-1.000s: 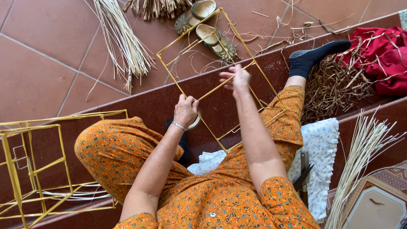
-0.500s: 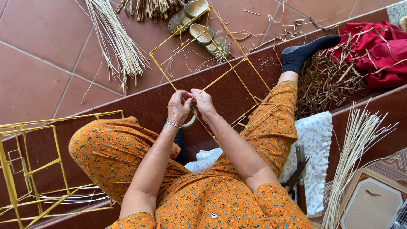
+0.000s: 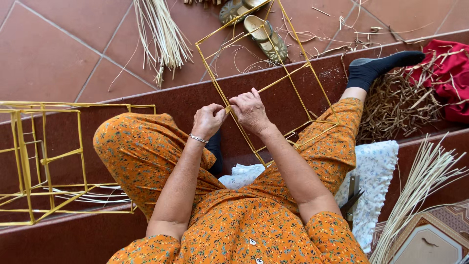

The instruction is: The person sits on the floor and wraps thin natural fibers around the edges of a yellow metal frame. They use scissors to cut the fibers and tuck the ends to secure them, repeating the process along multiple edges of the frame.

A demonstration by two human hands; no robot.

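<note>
Both hands pinch one joint of the yellow strip frame [image 3: 273,83]: left hand [image 3: 209,121] closed on it, right hand [image 3: 250,110] fingers clamped just beside. Beyond, sandals [image 3: 259,29]. Over-bending could snap that strip.

A frame [image 3: 293,63] is held above the lap by the left hand [image 3: 209,121] and the right hand [image 3: 250,110], side by side. Sandals [image 3: 259,29] lie beyond it, another frame [image 3: 49,161] to the left, reeds [image 3: 420,181] to the right
</note>
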